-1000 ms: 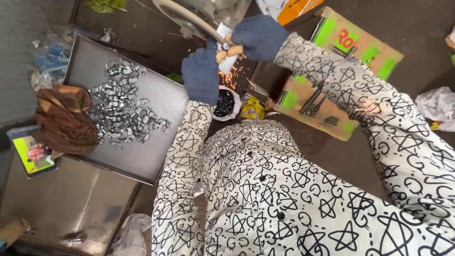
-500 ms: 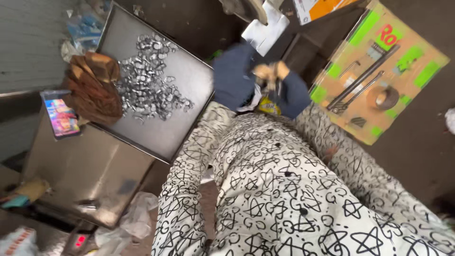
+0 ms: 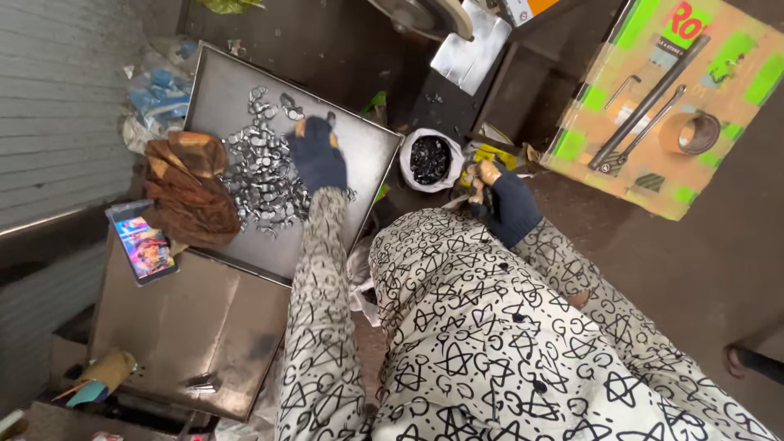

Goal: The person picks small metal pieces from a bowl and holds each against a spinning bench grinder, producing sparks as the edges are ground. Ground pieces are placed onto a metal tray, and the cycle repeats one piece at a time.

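Below, two gloved hands: left hand [image 3: 317, 159] over one tray [image 3: 220, 90].

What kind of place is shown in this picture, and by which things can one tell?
Probably a small metal workshop. The gloved left hand reaches into a heap of small shiny metal parts on a steel tray; long tools lie on a cardboard box, and part of a machine wheel shows on top.

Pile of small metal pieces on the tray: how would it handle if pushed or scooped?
The metal pieces lie loose and overlapping, so they would probably spread and slide rather than move together. The tray looks smooth, so little grip. The left hand is gloved, which hints at sharp edges.
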